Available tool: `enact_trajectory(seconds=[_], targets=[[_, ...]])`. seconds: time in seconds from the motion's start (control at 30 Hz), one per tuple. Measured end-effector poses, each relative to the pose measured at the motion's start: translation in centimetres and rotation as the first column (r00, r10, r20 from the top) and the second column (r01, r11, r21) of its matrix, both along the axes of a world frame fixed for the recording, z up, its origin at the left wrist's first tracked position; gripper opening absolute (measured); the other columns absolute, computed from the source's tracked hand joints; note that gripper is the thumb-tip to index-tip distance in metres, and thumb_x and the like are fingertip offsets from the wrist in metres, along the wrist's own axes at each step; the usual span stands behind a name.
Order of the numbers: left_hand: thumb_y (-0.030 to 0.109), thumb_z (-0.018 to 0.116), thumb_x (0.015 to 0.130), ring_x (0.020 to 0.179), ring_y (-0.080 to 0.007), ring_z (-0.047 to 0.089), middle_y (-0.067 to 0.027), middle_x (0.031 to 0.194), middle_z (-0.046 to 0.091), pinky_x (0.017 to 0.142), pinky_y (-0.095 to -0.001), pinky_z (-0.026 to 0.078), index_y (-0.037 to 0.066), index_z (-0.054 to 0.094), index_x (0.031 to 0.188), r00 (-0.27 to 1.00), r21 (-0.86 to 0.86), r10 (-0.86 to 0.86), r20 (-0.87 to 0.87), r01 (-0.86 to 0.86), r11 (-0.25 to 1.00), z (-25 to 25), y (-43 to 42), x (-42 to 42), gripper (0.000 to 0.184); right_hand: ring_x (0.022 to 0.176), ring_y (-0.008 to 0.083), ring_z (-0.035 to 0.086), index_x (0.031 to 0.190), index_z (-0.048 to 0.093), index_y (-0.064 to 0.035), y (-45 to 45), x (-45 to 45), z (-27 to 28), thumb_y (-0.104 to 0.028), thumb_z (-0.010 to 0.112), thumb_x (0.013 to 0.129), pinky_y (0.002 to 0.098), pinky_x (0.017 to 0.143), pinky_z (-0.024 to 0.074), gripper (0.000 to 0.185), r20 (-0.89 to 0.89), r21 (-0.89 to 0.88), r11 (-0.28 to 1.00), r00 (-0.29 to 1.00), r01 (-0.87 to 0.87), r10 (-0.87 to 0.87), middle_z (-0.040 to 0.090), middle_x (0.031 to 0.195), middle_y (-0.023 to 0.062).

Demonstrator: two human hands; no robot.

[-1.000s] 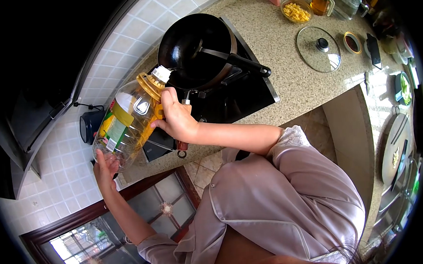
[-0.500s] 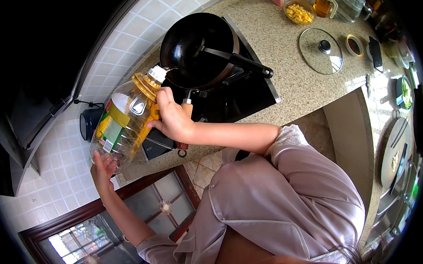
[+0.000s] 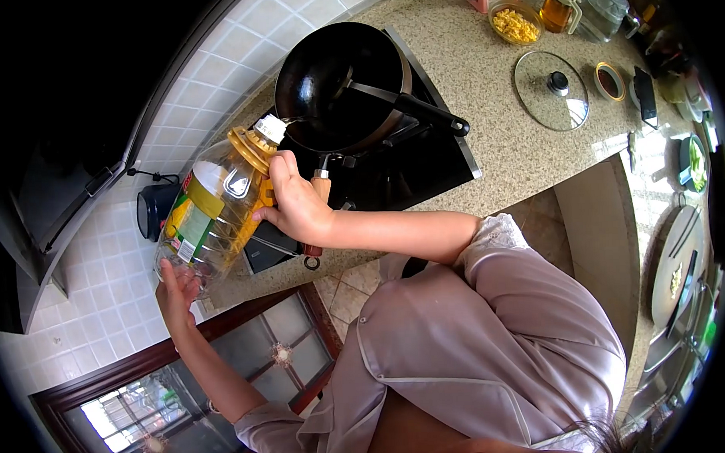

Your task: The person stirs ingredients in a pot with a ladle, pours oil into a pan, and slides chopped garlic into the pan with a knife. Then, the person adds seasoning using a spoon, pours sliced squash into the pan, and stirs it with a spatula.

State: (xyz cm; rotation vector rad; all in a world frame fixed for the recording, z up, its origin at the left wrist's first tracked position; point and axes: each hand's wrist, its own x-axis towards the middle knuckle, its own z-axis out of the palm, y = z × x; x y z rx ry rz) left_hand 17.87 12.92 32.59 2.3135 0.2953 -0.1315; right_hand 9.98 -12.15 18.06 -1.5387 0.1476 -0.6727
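- clear bottle [image 3: 206,204] tilted, white mouth by wok [image 3: 313,60]; right hand [image 3: 302,205] curled around bottle near neck, left hand [image 3: 177,297] cupped at base
- glass lid [image 3: 537,81], yellow food bowl [image 3: 517,24] well apart
- wooden handle [image 3: 322,184] partly behind right hand
- poured liquid hard to make out

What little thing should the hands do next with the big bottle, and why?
Maybe the left hand should lower its end of the bottle a bit, to slow the pour: the bottle is tipped, and a thin stream seems to run from it toward the wok, while the right hand grips its upper part.
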Motion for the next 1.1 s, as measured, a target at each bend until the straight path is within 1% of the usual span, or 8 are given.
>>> enact_trajectory(seconds=[0.17,0.53,0.63,0.8,0.87,1.0,1.07,1.1], targets=[[0.065,0.053,0.083,0.070,-0.0156,0.061,-0.0125,0.089,0.065,0.060,-0.0219,0.050,-0.002,0.058,0.100,0.999,-0.045,0.020,0.030,-0.019,0.999,-1.3,0.0,-0.6,0.070,0.093,0.0418,0.053,0.111,0.031,0.0028,-0.8,-0.4,0.8,-0.006,0.081,0.064,0.0422,0.075,0.0497,0.069,-0.021,-0.030,0.999,1.000,-0.017,0.016,0.037,0.111,0.0201],[0.067,0.048,0.084,0.093,-0.0226,0.061,-0.0144,0.104,0.065,0.075,-0.0327,0.049,0.003,0.056,0.104,0.995,-0.494,0.011,-0.100,-0.059,0.868,-10.0,2.6,-1.5,0.068,0.094,0.0430,0.055,0.103,0.040,0.0033,-4.3,-1.7,5.5,0.005,0.075,0.058,0.0447,0.078,0.0497,0.058,0.078,-0.254,0.966,0.994,-0.052,0.074,0.042,0.108,0.0223],[0.070,0.048,0.082,0.110,-0.0232,0.053,-0.0116,0.120,0.059,0.090,-0.0376,0.043,0.009,0.052,0.120,0.980,-0.628,0.020,-0.199,-0.143,0.765,-12.7,3.7,-1.5,0.073,0.092,0.0402,0.056,0.104,0.041,0.0034,-4.0,-2.4,6.3,0.006,0.074,0.057,0.0429,0.076,0.0502,0.058,0.134,-0.324,0.946,0.989,-0.014,0.061,0.044,0.105,0.0206],[0.075,0.041,0.081,0.123,-0.0260,0.045,-0.0077,0.134,0.050,0.100,-0.0415,0.036,0.009,0.043,0.134,0.977,-0.719,-0.017,-0.210,-0.143,0.680,-13.8,2.2,-4.5,0.085,0.086,0.0349,0.057,0.103,0.044,0.0018,-2.5,-3.2,7.5,0.002,0.070,0.058,0.0408,0.074,0.0505,0.052,0.173,-0.497,0.867,0.984,0.042,0.052,0.046,0.102,0.0187],[0.078,0.037,0.080,0.132,-0.0279,0.035,-0.0076,0.142,0.041,0.107,-0.0480,0.029,0.009,0.037,0.140,0.963,-0.827,-0.152,-0.221,-0.103,0.553,-14.0,1.8,-5.6,0.091,0.085,0.0345,0.057,0.102,0.045,0.0016,-1.7,-3.2,7.8,0.001,0.066,0.063,0.0403,0.074,0.0504,0.045,0.211,-0.520,0.851,0.976,0.066,0.054,0.047,0.100,0.0183],[0.080,0.034,0.078,0.137,-0.0289,0.026,-0.0078,0.146,0.035,0.110,-0.0532,0.021,0.008,0.033,0.143,0.971,-0.873,-0.100,-0.216,-0.146,0.465,-13.9,0.6,-7.8,0.096,0.089,0.0353,0.056,0.108,0.044,-0.0006,-0.1,-4.0,9.0,0.001,0.066,0.064,0.0397,0.072,0.0511,0.049,0.257,-0.585,0.809,0.960,0.061,0.114,0.045,0.110,0.0180],[0.081,0.034,0.076,0.138,-0.0291,0.023,-0.0052,0.150,0.028,0.110,-0.0547,0.021,0.014,0.027,0.145,0.964,-0.956,-0.196,-0.181,-0.125,0.267,-14.9,1.5,-8.3,0.097,0.089,0.0341,0.057,0.108,0.044,-0.0010,0.9,-4.9,9.6,-0.001,0.064,0.066,0.0390,0.072,0.0512,0.046,0.273,-0.618,0.783,0.953,0.071,0.129,0.045,0.112,0.0177],[0.081,0.034,0.076,0.138,-0.0291,0.023,-0.0052,0.150,0.028,0.110,-0.0547,0.021,0.014,0.027,0.145,0.965,-0.958,-0.194,-0.178,-0.125,0.258,-15.3,1.6,-8.6,0.097,0.087,0.0328,0.057,0.108,0.045,-0.0014,1.5,-5.4,9.9,-0.002,0.063,0.068,0.0381,0.070,0.0513,0.044,0.261,-0.648,0.758,0.955,0.065,0.141,0.045,0.112,0.0171]])
